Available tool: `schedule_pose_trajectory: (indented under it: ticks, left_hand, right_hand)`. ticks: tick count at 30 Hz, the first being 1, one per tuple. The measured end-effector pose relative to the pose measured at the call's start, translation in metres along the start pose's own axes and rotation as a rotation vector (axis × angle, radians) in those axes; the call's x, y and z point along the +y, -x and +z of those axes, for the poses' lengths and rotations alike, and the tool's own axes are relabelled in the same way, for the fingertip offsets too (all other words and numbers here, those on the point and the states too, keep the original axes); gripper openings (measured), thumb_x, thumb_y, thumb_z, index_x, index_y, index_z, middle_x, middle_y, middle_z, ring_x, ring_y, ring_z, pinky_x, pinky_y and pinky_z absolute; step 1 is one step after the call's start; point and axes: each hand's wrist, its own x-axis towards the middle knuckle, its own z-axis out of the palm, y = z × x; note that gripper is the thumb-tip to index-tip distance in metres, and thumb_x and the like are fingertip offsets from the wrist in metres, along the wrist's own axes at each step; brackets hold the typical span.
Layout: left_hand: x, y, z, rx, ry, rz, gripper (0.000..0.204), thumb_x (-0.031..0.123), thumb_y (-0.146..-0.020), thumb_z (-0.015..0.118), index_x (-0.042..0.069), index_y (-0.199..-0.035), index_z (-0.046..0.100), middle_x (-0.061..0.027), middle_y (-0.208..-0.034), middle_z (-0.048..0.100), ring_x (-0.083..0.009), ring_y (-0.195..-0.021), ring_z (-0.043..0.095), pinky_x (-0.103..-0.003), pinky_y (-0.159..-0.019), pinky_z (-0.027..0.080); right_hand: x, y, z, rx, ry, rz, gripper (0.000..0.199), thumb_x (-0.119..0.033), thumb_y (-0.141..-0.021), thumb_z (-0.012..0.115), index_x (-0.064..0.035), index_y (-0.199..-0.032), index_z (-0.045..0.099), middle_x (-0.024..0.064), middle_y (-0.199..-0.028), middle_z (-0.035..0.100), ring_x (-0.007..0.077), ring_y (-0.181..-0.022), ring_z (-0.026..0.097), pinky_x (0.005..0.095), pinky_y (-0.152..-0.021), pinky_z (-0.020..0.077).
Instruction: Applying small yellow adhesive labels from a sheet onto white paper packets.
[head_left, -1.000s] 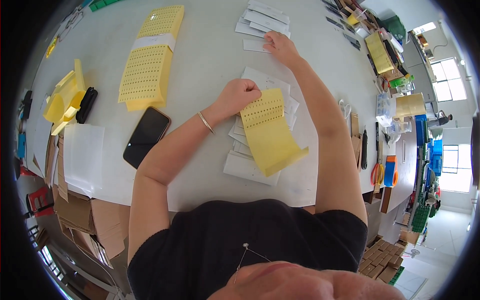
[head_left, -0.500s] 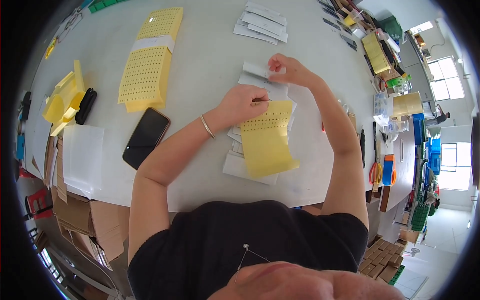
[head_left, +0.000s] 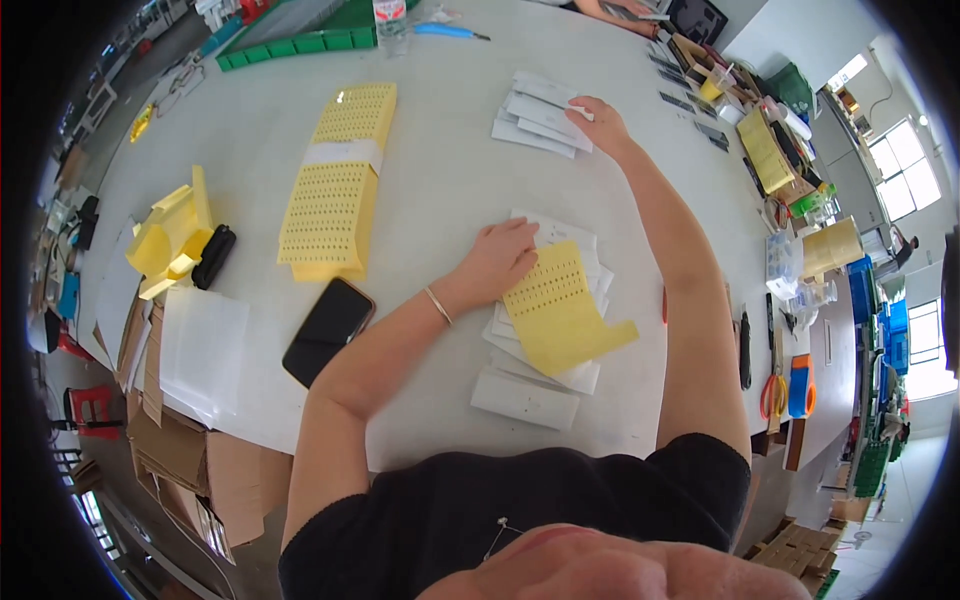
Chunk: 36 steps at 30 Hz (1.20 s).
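Observation:
My left hand (head_left: 497,262) lies palm down on the upper end of a loose row of flat white packets (head_left: 525,398), its fingers stretched across the top one. Its thumb side touches the edge of a yellow sheet (head_left: 560,335) with rows of small dark marks, which drapes over the packets and curls at the lower right corner. Farther off, my right hand (head_left: 603,125) is closed on the end of a white packet (head_left: 579,112) at the right side of a second pile of white packets (head_left: 535,130). Its fingertips are partly hidden.
A thick stack of yellow sheets (head_left: 325,215) with a white paper band lies left of my hands, above a black phone (head_left: 328,332). A folded yellow carton (head_left: 165,245) stands farther left. Scissors (head_left: 773,395) and tape rolls (head_left: 801,385) lie right. A green tray (head_left: 300,45) and bottle (head_left: 390,30) stand beyond.
My right hand has moved away from the near packets to the far pile and closed on a packet there. My left hand has flattened from its pinch on the yellow sheet. The view has shifted.

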Motion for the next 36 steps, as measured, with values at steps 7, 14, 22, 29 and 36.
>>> schedule_pose_trajectory:
  ticks: [7,14,22,29,36]
  left_hand:
    - [0.001,-0.004,-0.015,-0.006,0.005,0.106,0.017,0.016,-0.087,0.052,0.001,-0.093,0.057,-0.0128,-0.109,0.063,-0.0314,-0.109,0.054,-0.044,-0.092,0.04]
    - [0.013,-0.002,-0.021,-0.108,0.067,0.105,0.017,0.018,-0.087,0.051,0.003,-0.084,0.058,-0.0093,-0.096,0.063,-0.0261,-0.1,0.055,-0.039,-0.092,0.037]
    - [0.013,0.005,-0.017,-0.181,0.233,0.084,0.013,0.015,-0.085,0.055,0.002,-0.085,0.055,-0.0091,-0.08,0.054,-0.0244,-0.081,0.053,-0.034,-0.076,0.043]
    - [0.006,0.002,-0.018,-0.226,0.331,0.007,0.016,0.017,-0.086,0.058,0.001,-0.086,0.055,-0.0053,-0.078,0.054,-0.0133,-0.07,0.052,-0.028,-0.063,0.043]
    - [-0.002,-0.001,-0.02,-0.271,0.722,-0.313,0.015,0.016,-0.086,0.061,0.002,-0.082,0.057,0.0045,-0.072,0.054,-0.0024,-0.066,0.047,-0.021,-0.059,0.041]
  right_hand:
    - [-0.022,-0.045,0.043,-0.091,0.4,0.278,0.064,-0.062,-0.085,0.045,-0.0231,-0.135,0.045,0.0055,-0.14,0.043,0.0284,-0.13,0.037,0.0551,-0.103,0.0265]
    - [-0.028,-0.016,0.056,-0.113,0.44,0.23,0.062,-0.061,-0.087,0.043,-0.0227,-0.136,0.044,0.0054,-0.138,0.044,0.03,-0.129,0.037,0.0541,-0.102,0.0257]
    - [-0.047,0.062,0.062,0.062,0.448,-0.083,0.063,-0.056,-0.085,0.049,-0.0185,-0.135,0.044,0.0124,-0.138,0.043,0.0326,-0.128,0.036,0.0537,-0.102,0.0227]
    - [-0.076,0.119,0.053,-0.082,0.424,-0.017,0.068,-0.054,-0.084,0.051,-0.0195,-0.141,0.036,0.0134,-0.148,0.029,0.0343,-0.138,0.022,0.055,-0.109,0.0132]
    - [-0.081,0.151,0.02,-0.062,0.172,-0.066,0.051,-0.036,-0.087,0.057,-0.0146,-0.133,0.048,0.0125,-0.142,0.039,0.03,-0.135,0.028,0.05,-0.107,0.0203]
